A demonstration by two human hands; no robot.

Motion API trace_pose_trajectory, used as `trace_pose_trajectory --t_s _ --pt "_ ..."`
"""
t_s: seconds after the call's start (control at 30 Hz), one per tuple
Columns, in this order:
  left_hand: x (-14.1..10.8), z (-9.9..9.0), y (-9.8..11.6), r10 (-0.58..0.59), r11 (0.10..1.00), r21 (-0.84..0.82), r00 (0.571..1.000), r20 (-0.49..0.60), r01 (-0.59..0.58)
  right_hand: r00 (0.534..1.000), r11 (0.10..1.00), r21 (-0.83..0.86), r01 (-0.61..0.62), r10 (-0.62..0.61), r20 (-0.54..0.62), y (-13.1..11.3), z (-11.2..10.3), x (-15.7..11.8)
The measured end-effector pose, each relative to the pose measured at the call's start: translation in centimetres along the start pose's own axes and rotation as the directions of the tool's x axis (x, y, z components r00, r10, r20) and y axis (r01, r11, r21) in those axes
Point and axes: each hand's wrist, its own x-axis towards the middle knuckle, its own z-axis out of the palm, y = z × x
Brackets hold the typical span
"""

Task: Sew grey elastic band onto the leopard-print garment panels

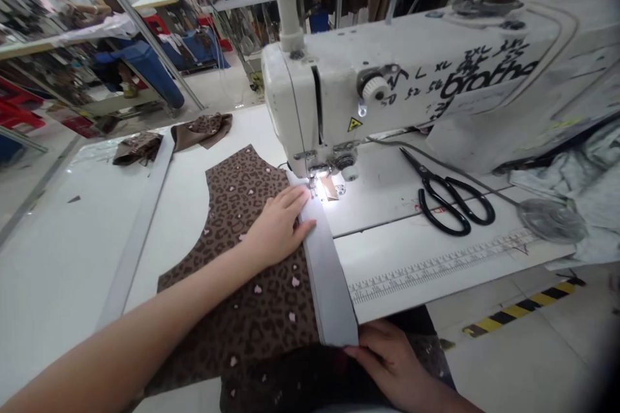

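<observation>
A brown leopard-print fabric piece point(256, 290) with small pink hearts lies on the sewing table. A light grey strip point(329, 277) runs along its right edge, up to the presser foot point(312, 187) of the sewing machine point(334, 90). My left hand point(274, 226) lies flat, its fingertips pressing on the strip just in front of the foot and its palm over the print fabric. At the near end of the strip, my right hand point(387, 358) pinches the lower corner between thumb and fingers. Part of the fabric hangs dark and shadowed beside that hand.
Black-handled scissors point(448, 197) lie right of the needle, near a printed ruler point(436, 264) along the table edge. Leopard-print scraps point(201, 131) and a long grey strip point(140, 226) are on the left. Pale cloth point(571, 200) is heaped at the right. People work at tables behind.
</observation>
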Motion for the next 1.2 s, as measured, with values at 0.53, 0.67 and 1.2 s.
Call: trace_pose_trajectory --t_s 0.53,0.67,1.2 --pt "-5.9 0.9 4.9 -0.007 0.995 -0.104 0.999 -0.034 0.003 0.977 0.989 0.081 0.126 -0.110 -0.181 -1.8 -0.3 -1.0" --pt "-5.4 1.0 4.3 0.013 0.997 -0.072 0.999 -0.032 -0.015 0.975 0.989 0.069 0.131 -0.116 -0.191 -2.0 -0.1 -1.0" --pt "-8.2 0.7 6.1 0.063 0.997 -0.053 0.993 0.102 -0.058 0.775 0.718 -0.291 0.632 -0.590 0.227 -4.4 -4.2 0.9"
